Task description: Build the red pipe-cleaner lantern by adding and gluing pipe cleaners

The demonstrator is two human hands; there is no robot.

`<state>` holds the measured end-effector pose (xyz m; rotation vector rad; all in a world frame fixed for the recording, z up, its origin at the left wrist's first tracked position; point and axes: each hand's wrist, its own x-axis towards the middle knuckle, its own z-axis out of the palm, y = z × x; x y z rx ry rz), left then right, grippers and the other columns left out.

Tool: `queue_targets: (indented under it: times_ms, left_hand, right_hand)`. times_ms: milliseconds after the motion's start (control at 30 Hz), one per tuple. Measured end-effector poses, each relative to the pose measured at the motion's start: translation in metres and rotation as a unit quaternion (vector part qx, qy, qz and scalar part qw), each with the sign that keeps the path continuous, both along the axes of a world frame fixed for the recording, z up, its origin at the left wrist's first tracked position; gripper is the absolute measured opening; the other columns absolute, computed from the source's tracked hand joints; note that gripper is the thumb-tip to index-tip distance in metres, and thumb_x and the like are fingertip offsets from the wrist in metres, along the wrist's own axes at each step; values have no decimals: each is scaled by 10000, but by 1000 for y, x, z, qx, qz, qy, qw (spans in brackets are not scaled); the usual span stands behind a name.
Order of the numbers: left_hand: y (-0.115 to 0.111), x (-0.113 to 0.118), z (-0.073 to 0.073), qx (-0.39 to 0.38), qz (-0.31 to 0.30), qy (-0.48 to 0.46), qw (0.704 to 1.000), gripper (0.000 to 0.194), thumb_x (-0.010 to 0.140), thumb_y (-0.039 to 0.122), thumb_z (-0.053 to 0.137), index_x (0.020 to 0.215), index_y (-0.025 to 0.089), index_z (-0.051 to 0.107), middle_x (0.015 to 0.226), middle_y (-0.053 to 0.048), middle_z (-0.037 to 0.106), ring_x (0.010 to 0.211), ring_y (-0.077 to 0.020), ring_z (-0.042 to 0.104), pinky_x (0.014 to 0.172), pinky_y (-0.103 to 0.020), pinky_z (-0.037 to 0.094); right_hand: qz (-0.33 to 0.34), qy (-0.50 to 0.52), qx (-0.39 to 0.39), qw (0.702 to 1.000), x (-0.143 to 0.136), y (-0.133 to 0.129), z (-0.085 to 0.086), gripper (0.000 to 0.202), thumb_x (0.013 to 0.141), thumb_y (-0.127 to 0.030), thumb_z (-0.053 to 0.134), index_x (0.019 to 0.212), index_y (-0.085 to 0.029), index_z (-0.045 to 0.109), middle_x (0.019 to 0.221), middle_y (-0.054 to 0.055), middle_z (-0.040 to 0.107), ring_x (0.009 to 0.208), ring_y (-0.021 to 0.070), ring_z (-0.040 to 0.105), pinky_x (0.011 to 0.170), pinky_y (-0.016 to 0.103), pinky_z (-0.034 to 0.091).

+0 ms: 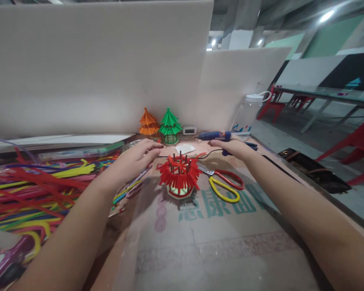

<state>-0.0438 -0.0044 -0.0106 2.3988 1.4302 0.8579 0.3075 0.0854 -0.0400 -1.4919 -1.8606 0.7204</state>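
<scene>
A red fringed ring model [180, 176] with dark upright posts stands on the printed sheet [182, 238]. Left of it, my left hand [142, 155] hovers with its fingers loosely apart and nothing visible in them, near a clear round dish. My right hand [232, 147] is at the blue glue gun [214, 136], its thumb stretched along the gun; the other fingers are hidden behind it, so its hold is unclear. Scissors [226, 185] with one red and one yellow handle lie right of the red model.
Orange [148, 122] and green [170, 126] tiered models stand at the back by a small white device [189, 130]. Colourful pipe cleaners [33, 194] are heaped at the left. A clear bottle [248, 113] stands back right. White panels [94, 68] rise behind the table.
</scene>
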Motion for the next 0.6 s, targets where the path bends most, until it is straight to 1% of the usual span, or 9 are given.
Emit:
queue_targets:
  times_ms: [33, 67, 167, 200, 267, 333, 400, 500, 600]
  left_hand:
    - [-1, -3, 3, 12, 20, -14, 1000, 408, 989, 454, 435, 1160, 196, 701, 1184, -91, 688, 1108, -260, 636, 978, -381, 489]
    - [-2, -4, 5, 22, 41, -28, 999, 388, 981, 430, 444, 1127, 190, 710, 1152, -90, 702, 1075, -255, 648, 967, -376, 495]
    - [-7, 0, 10, 44, 83, -61, 994, 313, 940, 368, 495, 1046, 191, 730, 1051, -80, 737, 982, -244, 673, 928, -367, 517]
    - [-9, 2, 10, 46, 84, -69, 993, 297, 934, 361, 507, 1035, 197, 732, 1030, -76, 742, 962, -241, 677, 910, -363, 525]
    - [-12, 8, 9, 42, 74, -80, 993, 281, 932, 362, 523, 1031, 203, 732, 1009, -72, 746, 937, -236, 679, 867, -352, 539]
    - [-14, 12, 8, 34, 65, -87, 994, 270, 934, 366, 537, 1036, 201, 725, 1005, -69, 746, 928, -232, 680, 853, -348, 542]
    - [-16, 14, 8, 25, 63, -99, 993, 260, 930, 372, 559, 1051, 197, 709, 1015, -66, 746, 928, -228, 684, 857, -350, 545]
    - [-17, 15, 9, 27, 53, -125, 990, 283, 924, 378, 592, 1124, 195, 671, 1059, -70, 747, 963, -225, 698, 881, -351, 549]
    - [-20, 14, 12, 33, 53, -134, 989, 367, 926, 393, 609, 1240, 206, 642, 1045, -63, 762, 969, -225, 714, 897, -356, 549]
  right_hand:
    - [-26, -17, -2, 999, -3, 10, -3, 501, 812, -573, 712, 1119, -177, 712, 1020, 89, 754, 872, 213, 658, 604, 265, 445]
    - [-39, -27, -5, 999, -6, 19, -6, 487, 796, -548, 746, 1079, -153, 722, 991, 99, 753, 873, 223, 657, 640, 277, 456]
    - [-51, -42, -22, 998, -21, 40, -12, 426, 813, -516, 764, 956, -116, 735, 958, 121, 750, 907, 257, 659, 751, 319, 486]
    - [-45, -44, -30, 998, -27, 44, -14, 396, 857, -502, 732, 984, -128, 731, 1019, 118, 746, 934, 254, 660, 799, 332, 506]
    - [-29, -44, -45, 998, -39, 49, -19, 344, 942, -445, 656, 1123, -155, 696, 1181, 100, 700, 1012, 245, 658, 885, 380, 545]
    - [-15, -43, -51, 998, -51, 48, -24, 340, 983, -382, 615, 1254, -177, 630, 1293, 89, 633, 1087, 242, 647, 929, 440, 563]
    - [-3, -40, -47, 998, -60, 46, -30, 370, 977, -371, 626, 1284, -166, 607, 1294, 99, 626, 1092, 245, 650, 914, 451, 572]
    - [12, -35, -25, 999, -64, 40, -37, 363, 929, -399, 689, 1191, -150, 656, 1131, 115, 720, 931, 222, 685, 808, 368, 570]
    - [19, -41, 2, 999, -56, 37, -37, 344, 870, -413, 747, 1110, -171, 694, 977, 111, 769, 815, 215, 687, 737, 328, 537]
